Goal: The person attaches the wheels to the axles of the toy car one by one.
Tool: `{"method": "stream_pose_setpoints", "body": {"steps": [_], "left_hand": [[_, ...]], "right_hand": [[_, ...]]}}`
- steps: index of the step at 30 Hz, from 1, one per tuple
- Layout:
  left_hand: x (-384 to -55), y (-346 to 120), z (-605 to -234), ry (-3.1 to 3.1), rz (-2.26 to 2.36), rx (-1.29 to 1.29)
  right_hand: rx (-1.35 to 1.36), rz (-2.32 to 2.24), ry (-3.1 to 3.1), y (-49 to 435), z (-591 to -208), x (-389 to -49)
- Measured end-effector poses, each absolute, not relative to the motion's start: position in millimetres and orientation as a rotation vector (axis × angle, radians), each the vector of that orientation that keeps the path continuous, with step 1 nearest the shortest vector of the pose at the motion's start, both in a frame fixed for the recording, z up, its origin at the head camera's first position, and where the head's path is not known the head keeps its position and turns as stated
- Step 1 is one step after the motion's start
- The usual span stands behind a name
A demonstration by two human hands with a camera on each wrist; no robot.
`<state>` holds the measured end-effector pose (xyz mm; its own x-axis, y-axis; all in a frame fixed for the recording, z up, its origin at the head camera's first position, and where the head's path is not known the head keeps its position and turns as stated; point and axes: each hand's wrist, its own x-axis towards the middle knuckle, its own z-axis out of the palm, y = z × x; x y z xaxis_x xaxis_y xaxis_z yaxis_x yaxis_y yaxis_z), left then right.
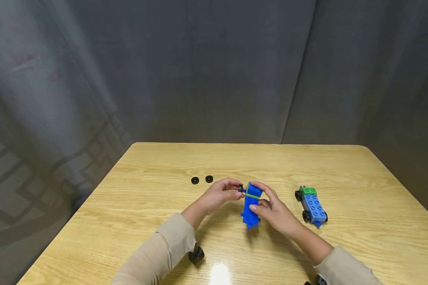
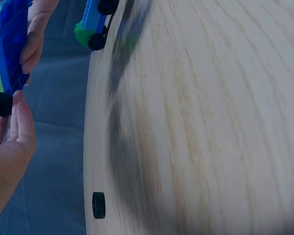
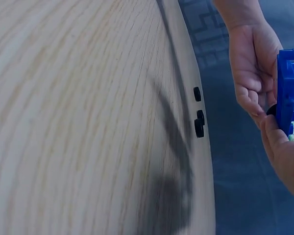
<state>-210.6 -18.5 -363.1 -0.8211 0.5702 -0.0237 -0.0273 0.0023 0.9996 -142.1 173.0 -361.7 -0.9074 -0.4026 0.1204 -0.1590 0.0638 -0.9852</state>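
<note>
Above the table, my right hand (image 1: 276,213) grips a blue toy brick car (image 1: 250,217) by its sides, thumb over the studs. A thin lime green layer (image 1: 252,196) runs across it near its far end. My left hand (image 1: 214,198) pinches a small black wheel (image 1: 240,188) at the car's far left axle peg. In the left wrist view that wheel (image 2: 2,105) sits right beside the blue body, with the fingertips around it. Blue pegs stick out bare at the car's near end. The right wrist view shows the underside of the car (image 3: 285,93), and the wheel is mostly hidden there.
On the wooden table (image 1: 157,166), a second car (image 1: 314,206) of lighter blue and green bricks with black wheels stands to the right. Loose black wheels (image 1: 195,180) lie beyond my left hand; the right wrist view shows three wheels (image 3: 199,128). A grey curtain (image 1: 207,79) hangs behind.
</note>
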Motion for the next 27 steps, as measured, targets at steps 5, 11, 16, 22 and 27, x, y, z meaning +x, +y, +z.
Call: {"method": "stream_pose_setpoints", "body": {"steps": [5, 11, 16, 22, 27], "left_hand": [[-210.8, -17.3, -364.4, 1.863, 1.846, 0.541], [-210.6, -15.3, -364.4, 1.864, 1.833, 0.563], [-209.7, -11.8, -365.7, 1.872, 1.836, 0.531], [-206.6, -12.3, -364.5, 1.975, 1.813, 0.529], [-203.7, -11.6, -362.0, 2.08, 1.789, 0.58]], "right_hand": [[-0.574, -1.983, 2.125, 173.0, -365.4, -141.9], [-0.53, -1.99, 2.205, 172.6, -364.3, -142.4], [-0.448, -1.995, 2.234, 171.7, -361.9, -144.1], [-0.293, -2.029, 2.249, 166.3, -358.6, -146.5], [-0.254, -1.987, 2.295, 162.2, -358.8, -147.6]]}}
